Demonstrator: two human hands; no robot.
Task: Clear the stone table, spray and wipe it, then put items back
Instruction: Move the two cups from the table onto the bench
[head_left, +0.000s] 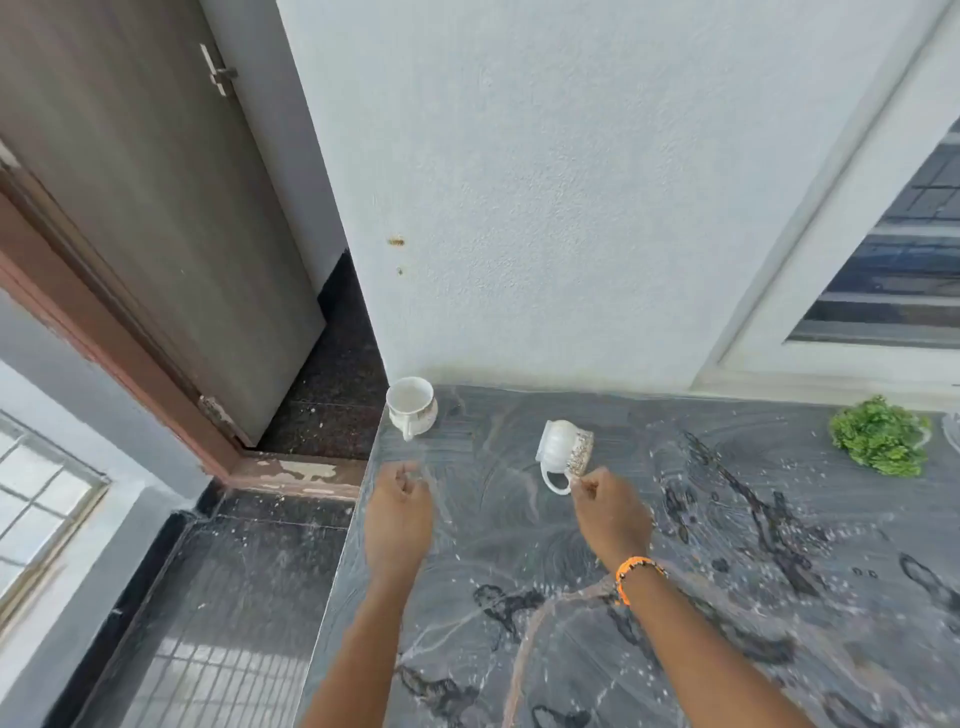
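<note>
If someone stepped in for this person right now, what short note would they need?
Left hand: loosely curled, holding nothing, over the stone table's left edge.
Right hand: pinching the rim of a tipped cup, by its handle.
Second cup stands upright at the back left corner; green plant sits far right.
Done: table shows wipe streaks.
Left: set the tipped cup upright; return any remaining items.

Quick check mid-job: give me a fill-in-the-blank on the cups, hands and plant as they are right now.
1. The white ceramic cup at the grey stone table's far-left corner stands ____.
2. The second white cup with the gold-patterned band is tipped, held by its handle in the ____ hand.
3. The left hand holds ____.
4. The leafy green plant sits near the table's far-____ edge.

Missing: upright; right; nothing; right
</note>
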